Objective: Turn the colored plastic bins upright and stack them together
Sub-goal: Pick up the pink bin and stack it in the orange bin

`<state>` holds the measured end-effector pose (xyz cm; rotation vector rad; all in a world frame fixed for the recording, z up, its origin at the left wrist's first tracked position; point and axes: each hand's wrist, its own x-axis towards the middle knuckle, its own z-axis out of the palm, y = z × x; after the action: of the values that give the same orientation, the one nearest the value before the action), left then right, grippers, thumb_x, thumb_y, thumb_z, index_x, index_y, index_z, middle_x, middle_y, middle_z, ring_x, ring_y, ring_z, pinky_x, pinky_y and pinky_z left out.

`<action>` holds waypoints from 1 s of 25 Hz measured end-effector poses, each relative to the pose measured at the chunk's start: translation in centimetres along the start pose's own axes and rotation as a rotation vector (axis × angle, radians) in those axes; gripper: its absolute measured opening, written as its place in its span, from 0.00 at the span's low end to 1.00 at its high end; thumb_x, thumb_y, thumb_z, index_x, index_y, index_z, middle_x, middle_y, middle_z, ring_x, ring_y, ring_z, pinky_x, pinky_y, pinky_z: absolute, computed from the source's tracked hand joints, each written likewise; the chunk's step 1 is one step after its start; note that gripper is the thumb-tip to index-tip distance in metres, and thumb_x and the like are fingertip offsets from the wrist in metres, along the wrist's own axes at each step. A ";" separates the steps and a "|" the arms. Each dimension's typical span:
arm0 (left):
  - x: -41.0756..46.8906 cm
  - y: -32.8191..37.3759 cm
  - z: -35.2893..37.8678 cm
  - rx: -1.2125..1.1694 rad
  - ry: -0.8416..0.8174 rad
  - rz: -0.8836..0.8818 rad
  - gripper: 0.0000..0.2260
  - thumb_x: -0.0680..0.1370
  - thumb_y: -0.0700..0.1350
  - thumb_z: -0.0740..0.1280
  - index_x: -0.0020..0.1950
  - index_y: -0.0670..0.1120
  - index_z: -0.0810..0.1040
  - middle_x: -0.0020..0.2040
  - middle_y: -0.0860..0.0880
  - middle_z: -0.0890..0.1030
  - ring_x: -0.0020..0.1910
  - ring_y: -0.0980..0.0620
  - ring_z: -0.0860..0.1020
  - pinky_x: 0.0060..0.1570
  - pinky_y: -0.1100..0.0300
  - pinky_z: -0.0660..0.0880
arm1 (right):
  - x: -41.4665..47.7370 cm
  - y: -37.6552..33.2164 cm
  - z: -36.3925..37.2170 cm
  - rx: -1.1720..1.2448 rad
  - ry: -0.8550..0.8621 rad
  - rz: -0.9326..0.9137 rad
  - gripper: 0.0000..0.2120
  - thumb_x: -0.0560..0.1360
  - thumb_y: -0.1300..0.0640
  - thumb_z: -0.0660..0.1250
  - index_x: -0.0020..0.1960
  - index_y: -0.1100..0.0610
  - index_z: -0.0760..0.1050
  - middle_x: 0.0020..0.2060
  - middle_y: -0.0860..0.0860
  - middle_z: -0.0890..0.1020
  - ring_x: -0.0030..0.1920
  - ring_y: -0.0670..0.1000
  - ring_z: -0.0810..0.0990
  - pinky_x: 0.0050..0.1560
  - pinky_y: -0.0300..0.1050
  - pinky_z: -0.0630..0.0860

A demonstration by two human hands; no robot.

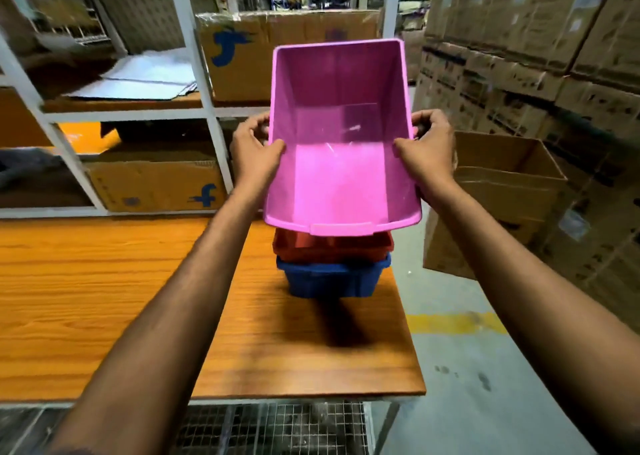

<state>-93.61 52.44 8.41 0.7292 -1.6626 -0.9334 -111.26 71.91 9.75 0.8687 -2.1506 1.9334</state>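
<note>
Cardboard boxes (540,39) filled the right side and the white rack (204,84) behind, most of them blurred so that their print could not be read; only blue marks on two cartons showed. An open box (498,191) stood on the floor just right of the worktop (104,298), its lower part cut off behind the right forearm. Under the worktop's near edge a wire mesh (277,427) was partly visible.

Near the worktop's right end sat a blue bin (329,281), upright, with a red bin (332,246) nested in it. Only the red one's rim and a strip of its inside showed, the rest being hidden by the pink bin (339,149) held above it. Whether the pink bin touched the red rim could not be told, since its near lip covered that spot.

The pink bin was open side up, tilted toward the camera, so its smooth, glossy inside and floor were in plain view; its outer walls and underside were hidden. It had a rolled rim and a flat tab at the middle of the near lip.

The left hand (254,153) clasped the left wall, thumb inside, fingers curled outside. The right hand (429,149) gripped the right wall the same way. Both arms were bare, cut off at the frame's bottom.
</note>
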 end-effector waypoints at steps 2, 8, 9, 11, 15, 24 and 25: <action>0.4 -0.9 0.6 0.016 -0.006 -0.071 0.23 0.66 0.36 0.68 0.61 0.42 0.83 0.45 0.47 0.84 0.39 0.55 0.80 0.40 0.62 0.77 | 1.4 1.6 1.2 0.037 -0.048 0.065 0.12 0.62 0.60 0.69 0.45 0.51 0.75 0.33 0.45 0.78 0.33 0.47 0.76 0.37 0.45 0.76; 0.3 -3.9 0.8 0.076 -0.025 -0.223 0.21 0.66 0.34 0.68 0.58 0.45 0.84 0.45 0.47 0.85 0.41 0.50 0.82 0.42 0.54 0.80 | 2.2 5.4 4.3 -0.011 -0.115 0.188 0.17 0.59 0.62 0.67 0.48 0.55 0.78 0.36 0.49 0.81 0.36 0.51 0.78 0.39 0.47 0.77; 0.3 -4.2 0.8 0.084 -0.029 -0.238 0.21 0.66 0.33 0.68 0.58 0.45 0.84 0.45 0.47 0.85 0.41 0.50 0.82 0.42 0.54 0.80 | 2.1 5.6 4.5 -0.016 -0.117 0.199 0.17 0.60 0.62 0.66 0.49 0.56 0.79 0.36 0.49 0.81 0.36 0.51 0.78 0.38 0.45 0.76; 0.2 -4.7 0.9 0.090 -0.042 -0.266 0.20 0.68 0.31 0.68 0.58 0.44 0.83 0.45 0.48 0.83 0.41 0.51 0.81 0.39 0.58 0.79 | 1.9 5.7 4.8 -0.029 -0.137 0.228 0.17 0.62 0.65 0.67 0.50 0.57 0.78 0.36 0.49 0.80 0.36 0.49 0.77 0.36 0.40 0.72; 0.6 -5.8 1.3 0.115 -0.106 -0.340 0.20 0.69 0.29 0.68 0.60 0.40 0.83 0.52 0.43 0.85 0.42 0.49 0.81 0.35 0.61 0.76 | 2.1 6.3 5.2 -0.079 -0.168 0.325 0.18 0.61 0.66 0.68 0.50 0.58 0.79 0.41 0.51 0.83 0.40 0.52 0.80 0.34 0.39 0.71; 0.7 -7.5 2.9 0.152 -0.213 -0.526 0.17 0.71 0.30 0.70 0.59 0.39 0.83 0.54 0.40 0.85 0.41 0.46 0.81 0.37 0.59 0.78 | 1.4 8.5 5.1 -0.186 -0.300 0.476 0.10 0.59 0.68 0.67 0.38 0.59 0.80 0.29 0.52 0.76 0.33 0.55 0.76 0.29 0.37 0.69; 0.6 -7.7 2.9 0.143 -0.216 -0.547 0.18 0.70 0.30 0.70 0.59 0.39 0.83 0.54 0.38 0.85 0.39 0.47 0.81 0.35 0.59 0.77 | 1.6 8.7 5.1 -0.184 -0.319 0.491 0.08 0.60 0.69 0.68 0.37 0.59 0.80 0.30 0.53 0.76 0.33 0.55 0.76 0.29 0.37 0.69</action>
<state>-96.43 48.69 1.67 1.2570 -1.7632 -1.3187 -115.35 66.77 1.98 0.7020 -2.9049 1.8357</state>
